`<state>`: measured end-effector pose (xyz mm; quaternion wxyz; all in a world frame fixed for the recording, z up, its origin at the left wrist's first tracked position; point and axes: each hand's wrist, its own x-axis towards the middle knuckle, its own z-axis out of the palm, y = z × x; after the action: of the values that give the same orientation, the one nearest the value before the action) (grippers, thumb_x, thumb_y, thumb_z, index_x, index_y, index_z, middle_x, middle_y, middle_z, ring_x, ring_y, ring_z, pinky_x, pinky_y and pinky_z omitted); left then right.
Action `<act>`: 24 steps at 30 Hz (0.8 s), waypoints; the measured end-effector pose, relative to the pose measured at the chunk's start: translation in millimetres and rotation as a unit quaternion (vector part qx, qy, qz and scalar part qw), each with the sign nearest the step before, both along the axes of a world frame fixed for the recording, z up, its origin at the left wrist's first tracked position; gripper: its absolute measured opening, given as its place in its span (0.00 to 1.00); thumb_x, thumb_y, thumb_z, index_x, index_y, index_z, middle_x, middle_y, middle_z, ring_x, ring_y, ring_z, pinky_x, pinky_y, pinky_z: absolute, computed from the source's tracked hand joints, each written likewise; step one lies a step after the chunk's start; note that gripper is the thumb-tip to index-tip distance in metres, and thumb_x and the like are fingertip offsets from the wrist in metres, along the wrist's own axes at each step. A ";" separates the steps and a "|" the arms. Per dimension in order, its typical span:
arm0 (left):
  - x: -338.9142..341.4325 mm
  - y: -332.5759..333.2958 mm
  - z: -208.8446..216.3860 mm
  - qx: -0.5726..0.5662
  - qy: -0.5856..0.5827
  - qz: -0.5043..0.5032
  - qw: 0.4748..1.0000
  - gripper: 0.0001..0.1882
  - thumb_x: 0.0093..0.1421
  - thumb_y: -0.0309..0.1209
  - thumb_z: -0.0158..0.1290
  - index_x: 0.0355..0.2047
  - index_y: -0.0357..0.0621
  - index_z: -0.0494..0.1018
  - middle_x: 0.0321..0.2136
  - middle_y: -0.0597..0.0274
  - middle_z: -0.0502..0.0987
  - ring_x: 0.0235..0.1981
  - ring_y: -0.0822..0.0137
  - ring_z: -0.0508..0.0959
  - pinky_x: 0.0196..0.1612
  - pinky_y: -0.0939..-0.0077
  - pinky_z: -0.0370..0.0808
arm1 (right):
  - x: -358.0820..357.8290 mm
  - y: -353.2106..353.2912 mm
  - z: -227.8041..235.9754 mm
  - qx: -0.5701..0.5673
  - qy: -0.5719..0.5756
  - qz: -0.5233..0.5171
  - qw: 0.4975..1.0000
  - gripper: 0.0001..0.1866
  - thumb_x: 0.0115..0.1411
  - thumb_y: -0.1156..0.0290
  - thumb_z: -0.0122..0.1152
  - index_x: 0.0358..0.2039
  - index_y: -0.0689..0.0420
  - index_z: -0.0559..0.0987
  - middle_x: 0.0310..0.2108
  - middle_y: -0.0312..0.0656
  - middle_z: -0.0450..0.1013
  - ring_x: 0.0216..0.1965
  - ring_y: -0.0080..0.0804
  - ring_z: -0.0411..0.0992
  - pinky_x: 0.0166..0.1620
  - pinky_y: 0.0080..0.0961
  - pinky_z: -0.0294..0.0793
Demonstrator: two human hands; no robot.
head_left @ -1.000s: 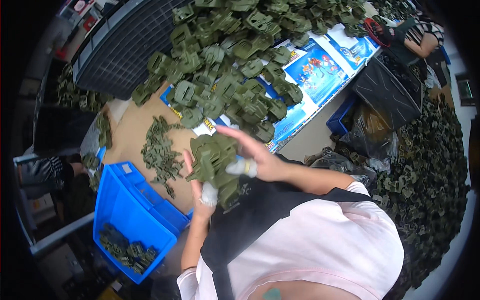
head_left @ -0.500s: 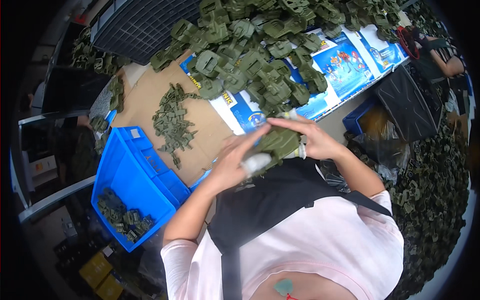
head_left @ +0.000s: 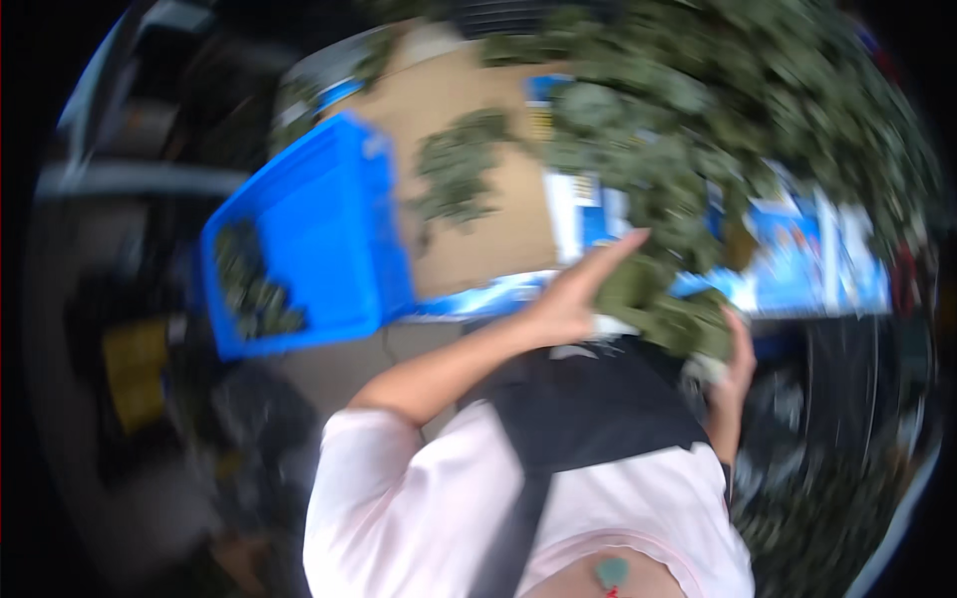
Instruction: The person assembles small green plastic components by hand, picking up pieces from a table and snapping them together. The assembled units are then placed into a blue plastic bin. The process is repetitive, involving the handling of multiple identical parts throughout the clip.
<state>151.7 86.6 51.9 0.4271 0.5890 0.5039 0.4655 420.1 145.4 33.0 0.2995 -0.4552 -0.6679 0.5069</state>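
Observation:
An olive-green moulded plastic part (head_left: 670,317) is between my hands, just above the black apron at the table's near edge. My left hand (head_left: 576,307) grips its left side, with one finger stretched out along the top and white wrapping on a finger below. Around its right edge curls my right hand (head_left: 736,367), which also has white on a fingertip. Motion blur hides the part's details. Just beyond it, a heap of similar green parts (head_left: 678,120) covers the far right of the table.
Smaller green pieces (head_left: 459,167) lie in a pile on brown cardboard (head_left: 518,214). Left of that stands a blue bin (head_left: 344,229) with green pieces inside. Printed blue-and-white sheets (head_left: 797,269) show beneath the large heap. A yellow box (head_left: 137,374) is at the lower left.
The whole view has swung, so the table and bin appear turned and blurred. My hands have moved to the right in the picture, still with the green plastic part between them.

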 end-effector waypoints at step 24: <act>-516.6 -398.8 -84.2 -0.302 0.444 0.677 0.504 0.39 0.46 0.44 0.59 0.57 0.48 0.57 0.47 0.44 0.66 0.51 0.50 0.64 0.54 0.61 0.59 | -26.2 99.4 -101.5 0.297 -0.184 -0.136 0.927 0.24 0.53 0.83 0.48 0.53 0.63 0.64 0.51 0.49 0.65 0.51 0.37 0.64 0.54 0.30 0.60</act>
<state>-364.9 -312.2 -32.2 -0.1457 0.0336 0.9826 0.1102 393.8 244.9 -68.5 0.3591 -0.5173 -0.7628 0.1468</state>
